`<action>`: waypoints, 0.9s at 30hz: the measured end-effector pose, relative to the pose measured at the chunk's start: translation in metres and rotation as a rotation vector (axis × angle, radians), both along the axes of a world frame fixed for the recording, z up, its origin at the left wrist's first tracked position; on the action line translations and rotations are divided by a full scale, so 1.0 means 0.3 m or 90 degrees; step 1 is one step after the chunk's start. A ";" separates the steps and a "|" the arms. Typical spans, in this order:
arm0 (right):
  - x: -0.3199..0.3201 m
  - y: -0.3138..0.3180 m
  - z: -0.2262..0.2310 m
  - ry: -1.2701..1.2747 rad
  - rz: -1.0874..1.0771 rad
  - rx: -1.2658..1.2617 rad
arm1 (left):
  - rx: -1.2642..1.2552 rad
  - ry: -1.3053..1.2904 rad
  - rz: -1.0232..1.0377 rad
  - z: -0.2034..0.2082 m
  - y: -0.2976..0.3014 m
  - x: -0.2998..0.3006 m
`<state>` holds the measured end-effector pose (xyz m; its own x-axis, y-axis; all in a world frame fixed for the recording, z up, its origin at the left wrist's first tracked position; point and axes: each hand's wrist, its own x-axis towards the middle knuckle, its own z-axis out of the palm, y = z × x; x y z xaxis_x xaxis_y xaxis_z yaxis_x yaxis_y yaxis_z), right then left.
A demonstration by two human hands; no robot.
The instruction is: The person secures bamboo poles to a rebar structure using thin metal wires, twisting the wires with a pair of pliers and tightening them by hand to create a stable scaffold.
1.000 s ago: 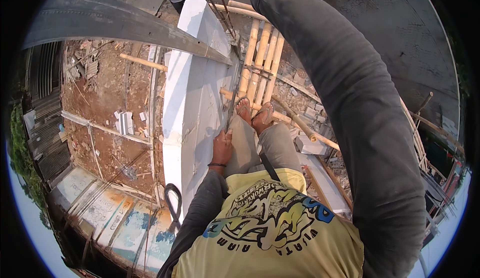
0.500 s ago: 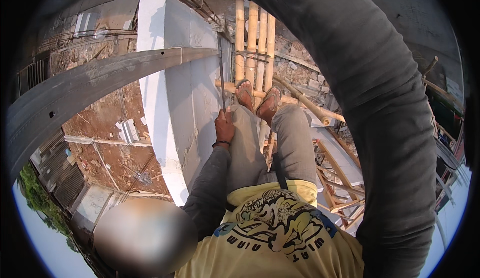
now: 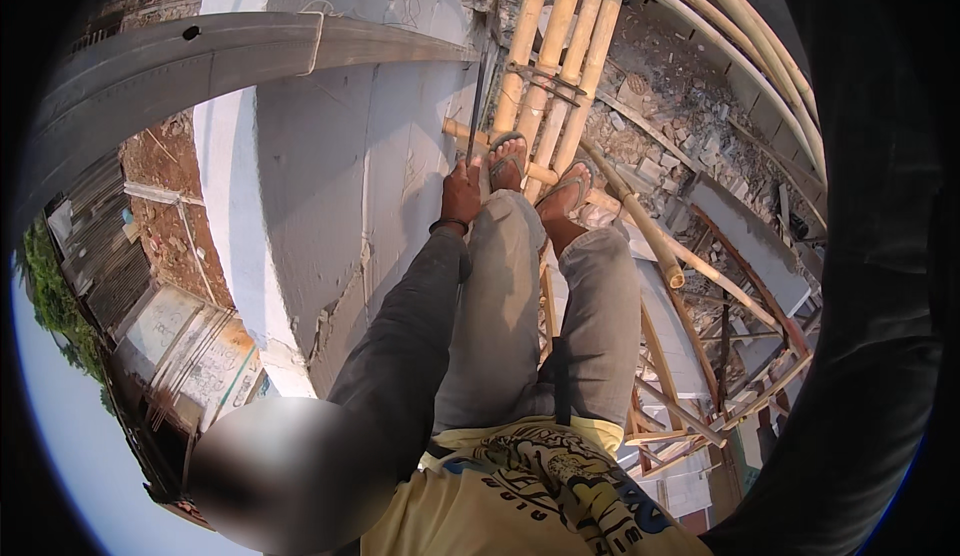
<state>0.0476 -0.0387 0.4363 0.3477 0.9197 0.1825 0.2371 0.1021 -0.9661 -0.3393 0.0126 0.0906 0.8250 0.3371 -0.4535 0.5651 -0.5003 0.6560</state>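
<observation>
My left hand (image 3: pixel 462 194) is closed round the lower end of a thin dark metal rod (image 3: pixel 480 106), beside my left knee. The rod runs up along the side of a pale grey block wall (image 3: pixel 330 166) with a white face. Across the wall's top part lies a long grey metal beam (image 3: pixel 230 51) with a hole in it and a loop of string round it. My right arm (image 3: pixel 860 356) curves along the right rim in a dark sleeve; its hand is out of view. My sandalled feet stand on bamboo poles (image 3: pixel 562 51).
Below right lie rubble (image 3: pixel 670 106), a grey panel (image 3: pixel 750 241) and several wooden timbers (image 3: pixel 660 346). A bamboo pole end (image 3: pixel 672 276) sticks out beside my right knee. Long bent bamboo poles (image 3: pixel 745 26) cross at top right. Brown soil (image 3: pixel 170 226) lies beyond the wall.
The view has shifted, bringing the feet and bamboo closer. My right arm has swung from overhead to the right rim, and the hand at the top left has left view. My left hand stays on the rod.
</observation>
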 end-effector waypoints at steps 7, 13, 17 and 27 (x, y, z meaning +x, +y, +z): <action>-0.448 -0.155 -0.543 0.054 0.042 -0.164 | -0.028 0.022 0.059 -0.167 0.058 0.066; -0.732 -0.206 -0.790 0.087 0.096 -0.227 | -0.083 0.099 0.097 -0.232 0.118 0.032; -0.805 -0.172 -0.857 0.088 0.092 -0.221 | -0.053 0.006 0.044 -0.213 0.135 0.039; -0.816 -0.248 -0.839 0.086 0.066 -0.237 | 0.004 -0.069 0.039 -0.192 0.138 0.201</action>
<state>-0.1971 -0.1131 0.1847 0.2470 0.9458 -0.2110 0.1121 -0.2442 -0.9632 -0.2790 0.0539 0.0330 0.8466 0.3911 -0.3609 0.5210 -0.4707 0.7120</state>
